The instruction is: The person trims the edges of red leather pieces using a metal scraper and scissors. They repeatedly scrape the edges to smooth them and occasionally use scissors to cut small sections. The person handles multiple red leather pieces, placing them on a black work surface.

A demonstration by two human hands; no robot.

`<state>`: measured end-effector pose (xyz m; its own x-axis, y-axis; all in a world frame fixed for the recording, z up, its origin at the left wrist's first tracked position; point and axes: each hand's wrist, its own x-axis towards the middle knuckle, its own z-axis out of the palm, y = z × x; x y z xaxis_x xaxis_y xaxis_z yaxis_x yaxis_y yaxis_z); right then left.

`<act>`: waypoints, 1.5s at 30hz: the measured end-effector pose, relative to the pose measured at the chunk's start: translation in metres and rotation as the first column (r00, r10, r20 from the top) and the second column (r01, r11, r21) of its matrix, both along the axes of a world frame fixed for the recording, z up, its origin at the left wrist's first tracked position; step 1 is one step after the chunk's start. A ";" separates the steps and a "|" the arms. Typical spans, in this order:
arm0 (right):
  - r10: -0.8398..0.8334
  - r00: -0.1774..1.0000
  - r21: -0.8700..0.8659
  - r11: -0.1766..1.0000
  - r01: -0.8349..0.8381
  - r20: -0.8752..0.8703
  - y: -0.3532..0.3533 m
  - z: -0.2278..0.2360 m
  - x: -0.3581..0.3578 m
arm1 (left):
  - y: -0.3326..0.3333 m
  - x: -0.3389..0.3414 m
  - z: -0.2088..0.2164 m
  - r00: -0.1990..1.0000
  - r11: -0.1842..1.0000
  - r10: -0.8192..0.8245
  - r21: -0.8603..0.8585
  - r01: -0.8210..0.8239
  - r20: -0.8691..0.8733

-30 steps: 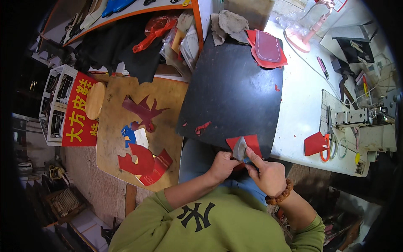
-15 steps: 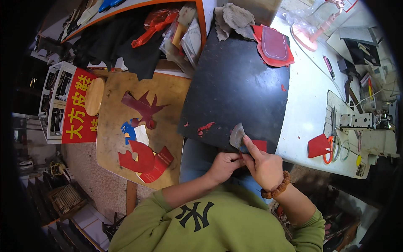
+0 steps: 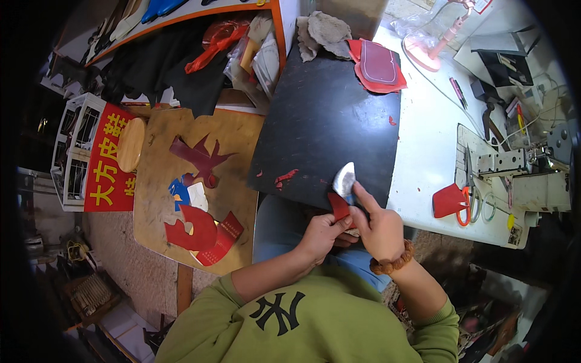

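Note:
My right hand (image 3: 385, 235) grips a broad-bladed leather knife (image 3: 345, 179), its index finger stretched along the tool. The bright, rounded blade points away from me, over the near edge of the black work board (image 3: 321, 121). Pinched between my left thumb and fingers is a small red leather piece (image 3: 339, 204); my left hand (image 3: 322, 236) sits just left of the right one. The leather's upper end lies at the board's near edge, close beside the blade. The knife's handle is mostly hidden in my right hand.
Red shavings (image 3: 286, 176) lie on the board; stacked red pieces (image 3: 378, 65) sit at its far right corner. Leather scraps (image 3: 203, 233) cover part of the wooden table (image 3: 151, 218) at left. Orange-handled scissors (image 3: 465, 209) and a machine (image 3: 514, 175) stand right, on the white table.
The red leather piece, formerly showing right of the knife under my right hand, now shows left of the blade, held by my left hand. The blade has tilted and catches the light.

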<state>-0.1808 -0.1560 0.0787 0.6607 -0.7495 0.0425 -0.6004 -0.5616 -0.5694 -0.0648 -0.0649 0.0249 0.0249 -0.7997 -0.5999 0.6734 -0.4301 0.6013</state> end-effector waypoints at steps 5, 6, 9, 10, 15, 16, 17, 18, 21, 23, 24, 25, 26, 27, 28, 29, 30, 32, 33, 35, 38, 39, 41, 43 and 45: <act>0.072 0.997 -0.013 0.997 -0.072 0.003 0.020 0.011 -0.032 | 0.000 -0.013 -0.010 0.985 0.993 0.119 -0.007 -0.119 0.121; 0.106 0.994 -0.018 0.994 -0.107 -0.027 0.023 0.010 -0.035 | -0.001 -0.014 -0.014 0.979 0.993 0.115 0.007 -0.118 0.170; 0.124 0.987 -0.047 0.990 -0.129 -0.100 0.024 0.004 -0.036 | 0.000 -0.017 -0.022 0.976 0.981 0.183 -0.090 -0.173 0.121; 0.126 0.985 -0.058 0.989 -0.133 -0.120 0.023 0.003 -0.035 | 0.000 -0.016 -0.024 0.977 0.984 0.169 -0.073 -0.161 0.127; 0.152 0.976 -0.060 0.985 -0.163 -0.157 0.017 0.003 -0.032 | 0.001 -0.014 -0.025 0.975 0.985 0.153 -0.110 -0.136 0.161; 0.155 0.973 -0.060 0.984 -0.167 -0.170 0.017 0.003 -0.031 | 0.001 -0.013 -0.024 0.973 0.985 0.149 -0.117 -0.130 0.175; 0.158 0.975 -0.071 0.983 -0.171 -0.157 0.016 0.002 -0.030 | 0.001 -0.013 -0.024 0.973 0.986 0.146 -0.111 -0.128 0.178; 0.160 0.976 -0.080 0.982 -0.173 -0.144 0.014 0.000 -0.029 | 0.001 -0.013 -0.024 0.975 0.984 0.148 -0.118 -0.130 0.164; 0.166 0.978 -0.107 0.978 -0.180 -0.126 0.011 -0.005 -0.026 | 0.000 -0.013 -0.025 0.975 0.984 0.136 -0.136 -0.113 0.177; 0.174 0.977 -0.119 0.975 -0.189 -0.126 0.009 -0.007 -0.024 | 0.000 -0.012 -0.025 0.971 0.983 0.138 -0.146 -0.110 0.197; 0.177 0.975 -0.124 0.973 -0.194 -0.131 0.008 -0.007 -0.024 | 0.000 -0.012 -0.025 0.969 0.982 0.144 -0.152 -0.115 0.202; 0.180 0.973 -0.133 0.971 -0.199 -0.145 0.007 -0.007 -0.023 | 0.000 -0.012 -0.025 0.967 0.980 0.150 -0.158 -0.119 0.206; 0.178 0.975 -0.146 0.969 -0.198 -0.134 0.007 -0.007 -0.022 | 0.000 -0.012 -0.025 0.968 0.981 0.148 -0.151 -0.119 0.202; 0.177 0.975 -0.162 0.967 -0.197 -0.132 0.007 -0.007 -0.020 | 0.001 -0.012 -0.025 0.969 0.983 0.146 -0.143 -0.119 0.198; 0.175 0.976 -0.176 0.965 -0.196 -0.129 0.006 -0.007 -0.018 | 0.001 -0.013 -0.024 0.970 0.984 0.143 -0.133 -0.118 0.195; 0.174 0.975 -0.182 0.963 -0.199 -0.140 0.006 -0.006 -0.016 | 0.001 -0.013 -0.024 0.968 0.983 0.151 -0.137 -0.125 0.200; 0.173 0.973 -0.189 0.961 -0.200 -0.151 0.006 -0.006 -0.014 | 0.001 -0.014 -0.024 0.966 0.981 0.158 -0.141 -0.130 0.205; 0.170 0.970 -0.202 0.958 -0.204 -0.172 0.005 -0.006 -0.012 | 0.000 -0.015 -0.025 0.960 0.978 0.176 -0.152 -0.144 0.218; 0.168 0.969 -0.206 0.957 -0.205 -0.182 0.006 -0.007 -0.012 | 0.000 -0.016 -0.026 0.956 0.976 0.186 -0.158 -0.152 0.226; 0.162 0.966 -0.221 0.953 -0.206 -0.202 0.008 -0.008 -0.012 | 0.001 -0.017 -0.027 0.949 0.976 0.193 -0.153 -0.158 0.251; 0.139 0.964 -0.250 0.948 -0.195 -0.226 0.010 -0.009 -0.011 | 0.002 -0.018 -0.028 0.939 0.977 0.192 -0.144 -0.155 0.287; 0.131 0.964 -0.262 0.946 -0.191 -0.229 0.011 -0.009 -0.008 | 0.002 -0.019 -0.028 0.934 0.974 0.205 -0.158 -0.164 0.291; 0.120 0.957 -0.263 0.946 -0.191 -0.264 0.009 -0.009 -0.002 | 0.001 -0.019 -0.027 0.934 0.973 0.214 -0.145 -0.179 0.286; 0.114 0.973 -0.275 0.947 -0.168 -0.201 0.006 -0.009 0.005 | 0.001 -0.021 -0.025 0.932 0.967 0.230 -0.170 -0.187 0.280; 0.117 0.986 -0.297 0.943 -0.149 -0.120 0.004 -0.007 0.004 | -0.001 -0.022 -0.022 0.948 0.965 0.236 -0.165 -0.204 0.213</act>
